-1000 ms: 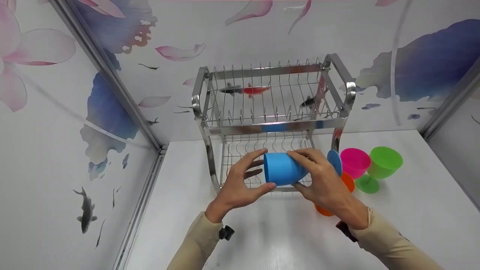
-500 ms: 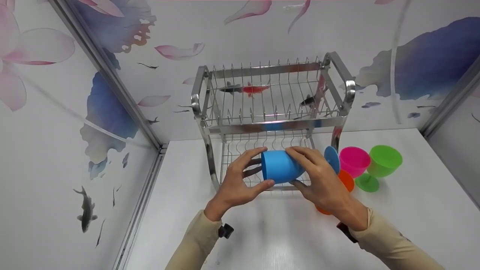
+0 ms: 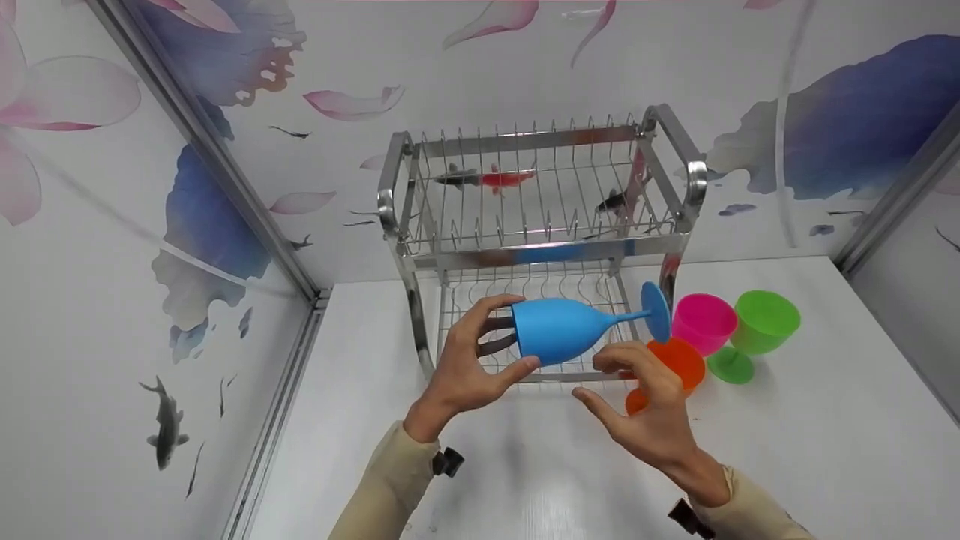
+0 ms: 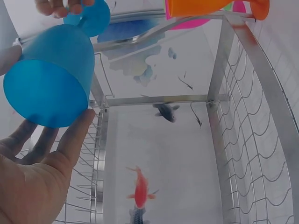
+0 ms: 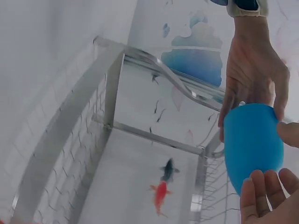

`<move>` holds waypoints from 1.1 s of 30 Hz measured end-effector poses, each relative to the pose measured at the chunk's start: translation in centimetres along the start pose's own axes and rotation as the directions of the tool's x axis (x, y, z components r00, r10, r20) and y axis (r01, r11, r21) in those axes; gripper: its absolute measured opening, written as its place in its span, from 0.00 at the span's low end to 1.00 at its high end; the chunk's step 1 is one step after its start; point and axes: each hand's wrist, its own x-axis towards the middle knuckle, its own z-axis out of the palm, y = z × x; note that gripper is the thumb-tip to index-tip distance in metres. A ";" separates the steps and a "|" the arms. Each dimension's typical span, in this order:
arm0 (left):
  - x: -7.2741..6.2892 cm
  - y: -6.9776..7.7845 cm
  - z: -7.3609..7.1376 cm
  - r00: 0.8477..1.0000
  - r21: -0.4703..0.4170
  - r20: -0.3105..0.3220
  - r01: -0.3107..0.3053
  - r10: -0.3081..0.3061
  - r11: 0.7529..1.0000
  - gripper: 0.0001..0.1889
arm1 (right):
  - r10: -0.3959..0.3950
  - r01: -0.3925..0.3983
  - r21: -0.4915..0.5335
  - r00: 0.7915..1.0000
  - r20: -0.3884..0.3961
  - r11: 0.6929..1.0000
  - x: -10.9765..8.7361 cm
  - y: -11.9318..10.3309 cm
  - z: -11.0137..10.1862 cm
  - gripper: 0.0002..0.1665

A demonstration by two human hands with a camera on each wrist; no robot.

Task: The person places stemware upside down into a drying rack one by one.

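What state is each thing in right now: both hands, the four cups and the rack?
Blue cup: held on its side, foot away from the left palm.
Left hand: grips the blue cup near its rim.
Right hand: fingers bent, holding nothing.
Orange cup: upright, partly hidden by the right hand.
Pink cup: mouth up, foot hidden.
Green cup: upright on its foot.
Rack: standing, lower tier partly hidden.

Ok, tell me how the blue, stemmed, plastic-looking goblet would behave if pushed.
The goblet is probably stiff: its rim looks round where the left hand grips it. Upright, its thin stem suggests tippiness; sideways, its round bowl might roll.
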 end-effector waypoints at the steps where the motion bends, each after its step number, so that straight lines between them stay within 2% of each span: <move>1: 0.0 0.0 0.0 1.000 -0.002 0.000 0.001 -0.001 1.000 0.38 | 0.055 -0.055 0.064 0.999 0.003 0.996 -0.2 0.1 0.2 0.34; 3: 0.0 0.1 0.0 1.000 -0.002 0.002 0.004 -0.004 1.000 0.38 | 0.177 -0.177 0.192 0.984 0.017 0.965 -0.4 0.3 0.6 0.34; 4: 0.0 0.1 0.0 1.000 0.001 0.003 0.008 -0.008 1.000 0.38 | 0.238 -0.237 0.264 0.971 0.032 0.935 -0.4 0.4 0.8 0.35; 6: 0.1 0.2 0.1 1.000 0.001 0.006 0.015 -0.015 1.000 0.38 | 0.349 -0.346 0.387 0.935 0.066 0.855 -0.2 0.4 1.0 0.38; 8: 0.1 0.2 0.1 1.000 0.003 0.007 0.018 -0.018 1.000 0.38 | 0.426 -0.421 0.493 0.898 0.108 0.762 0.1 0.5 1.2 0.42; 10: 0.2 0.3 0.2 1.000 0.006 0.007 0.019 -0.019 1.000 0.38 | 0.469 -0.465 0.585 0.869 0.158 0.665 0.5 0.5 1.2 0.44; 12: 0.2 0.3 0.3 1.000 0.004 0.007 0.012 -0.012 1.000 0.38 | 0.488 -0.488 0.653 0.849 0.203 0.578 1.0 0.4 1.2 0.45; 14: 0.2 0.3 0.5 1.000 0.004 0.010 0.008 -0.008 1.000 0.38 | 0.490 -0.494 0.704 0.840 0.235 0.510 1.3 0.4 1.3 0.44; 16: 0.2 0.4 0.6 1.000 0.000 0.015 0.003 -0.003 1.000 0.38 | 0.488 -0.490 0.739 0.836 0.250 0.463 1.6 0.3 1.5 0.42; 19: 0.2 0.4 0.8 1.000 -0.013 0.025 0.005 -0.004 1.000 0.38 | 0.495 -0.481 0.770 0.832 0.250 0.419 1.7 0.3 1.9 0.40; 22: 0.1 0.4 0.9 0.999 -0.021 0.031 0.012 -0.011 1.000 0.38 | 0.501 -0.471 0.788 0.831 0.243 0.398 1.6 0.5 2.2 0.40; 28: 0.0 0.4 1.0 0.999 -0.024 0.033 0.023 -0.022 0.999 0.38 | 0.474 -0.441 0.818 0.847 0.241 0.370 1.3 0.7 2.4 0.41; 33: -0.1 0.4 1.0 0.999 -0.025 0.036 0.019 -0.018 0.999 0.38 | 0.469 -0.438 0.821 0.849 0.244 0.367 1.3 0.6 2.4 0.43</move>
